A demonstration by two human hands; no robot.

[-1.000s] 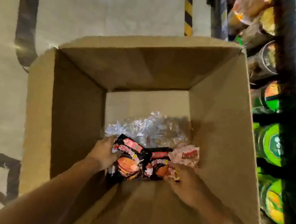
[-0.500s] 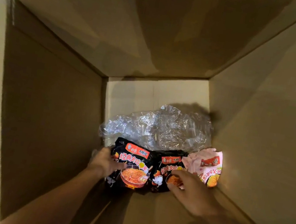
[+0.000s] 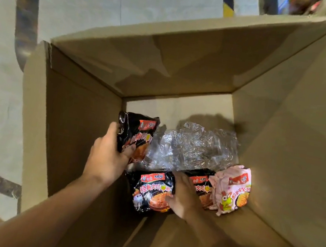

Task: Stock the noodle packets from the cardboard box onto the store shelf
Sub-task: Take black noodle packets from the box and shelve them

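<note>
We grip black noodle packets (image 3: 134,136) (image 3: 154,190), left hand (image 3: 107,157) and right hand (image 3: 183,197) each clamped; crinkled clear plastic wrap (image 3: 192,147) on the cardboard box (image 3: 283,142) floor may snag.

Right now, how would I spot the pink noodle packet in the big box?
Look down into the cardboard box to its floor. Crinkly clear plastic wrap lies there, with packets in front of it. The pink noodle packet is farthest right by the wall, the only pale one; the others are black.
</note>
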